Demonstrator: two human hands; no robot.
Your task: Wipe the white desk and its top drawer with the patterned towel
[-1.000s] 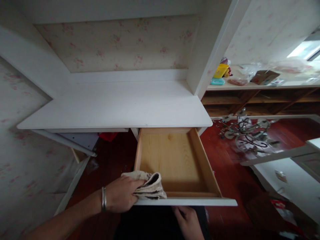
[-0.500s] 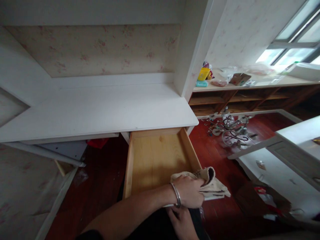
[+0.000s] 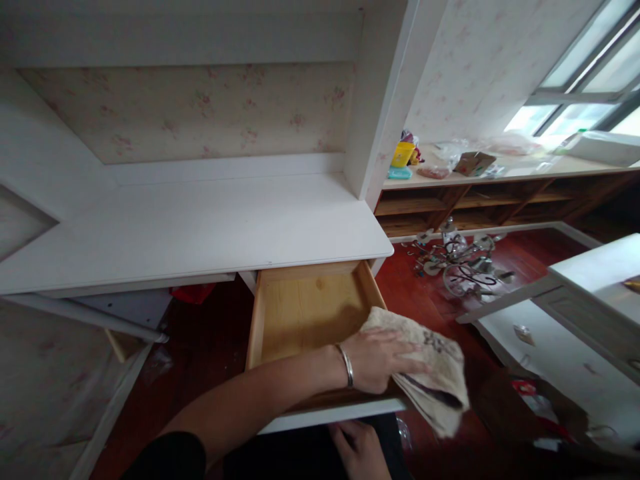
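Observation:
My left hand (image 3: 383,360), with a silver bracelet on the wrist, presses a beige cloth (image 3: 435,370) against the right side wall of an open wooden drawer (image 3: 300,313). The cloth hangs over the drawer's right front corner. My right hand (image 3: 357,450) is low under the drawer's white front panel (image 3: 330,417); its fingers are partly hidden and I cannot tell what they touch. The drawer's pale wood bottom is bare.
A white desk top (image 3: 200,227) lies above the drawer, with floral wallpaper behind. To the right, a shelf (image 3: 500,173) carries a yellow box and bags. A metal chandelier (image 3: 460,257) lies on the red wooden floor. White furniture panels (image 3: 575,313) stand at far right.
My left hand has swept the cloth from the drawer's front left corner across the front edge to the right side wall. The view has shifted right.

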